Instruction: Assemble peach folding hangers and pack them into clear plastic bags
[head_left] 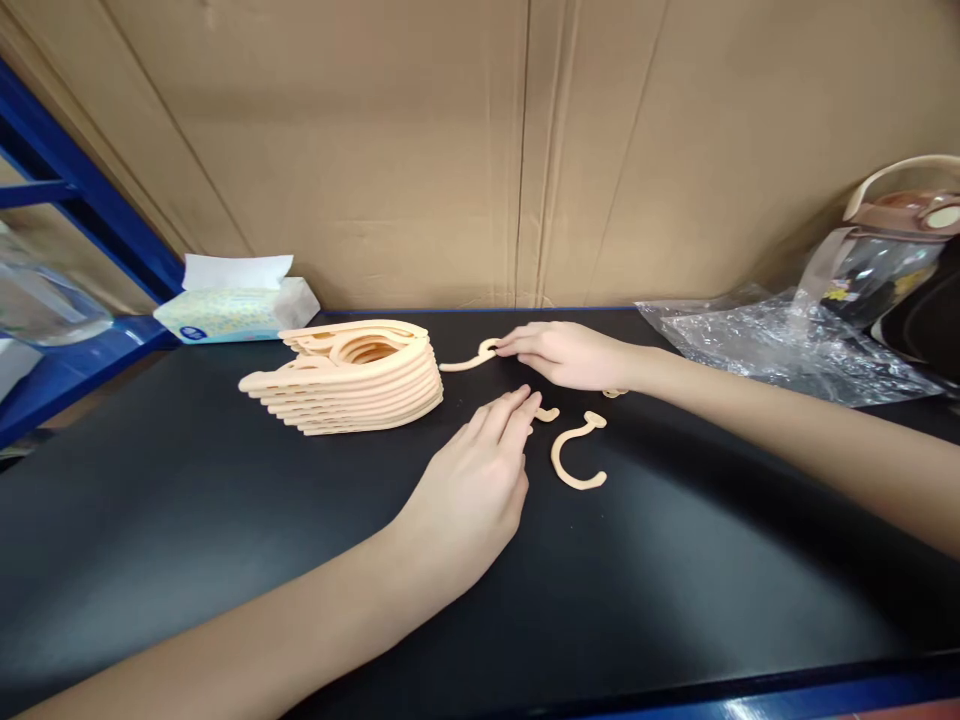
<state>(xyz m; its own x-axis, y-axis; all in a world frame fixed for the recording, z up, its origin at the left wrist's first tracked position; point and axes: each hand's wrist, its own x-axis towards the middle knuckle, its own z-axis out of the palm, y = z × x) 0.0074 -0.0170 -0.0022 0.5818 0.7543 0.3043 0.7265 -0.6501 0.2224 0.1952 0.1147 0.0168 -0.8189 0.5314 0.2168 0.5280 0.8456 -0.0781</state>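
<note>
A peach plastic hook [463, 365], looking like a clothes-hanger hook, lies near the table's back. My right hand [566, 355] has its fingertips closed on the hook's curled end. Closer to me, my left hand [480, 470] reaches over the table with its fingers stretched out. At its fingertips a second hook [549, 414] shows only in part, and I cannot tell whether the hand grips it. A third hook [571, 452] rests by itself to the right. Another peach piece [615, 393] peeks out under my right wrist. Left of both hands stands a neat stack of peach hangers [367, 385].
A tissue pack [238, 308] sits at the back left beside a blue metal frame [90, 200]. Crumpled clear plastic [780, 350] and a drink bottle [885, 250] are at the back right. Cardboard [420, 150] walls off the rear of the black table [675, 600].
</note>
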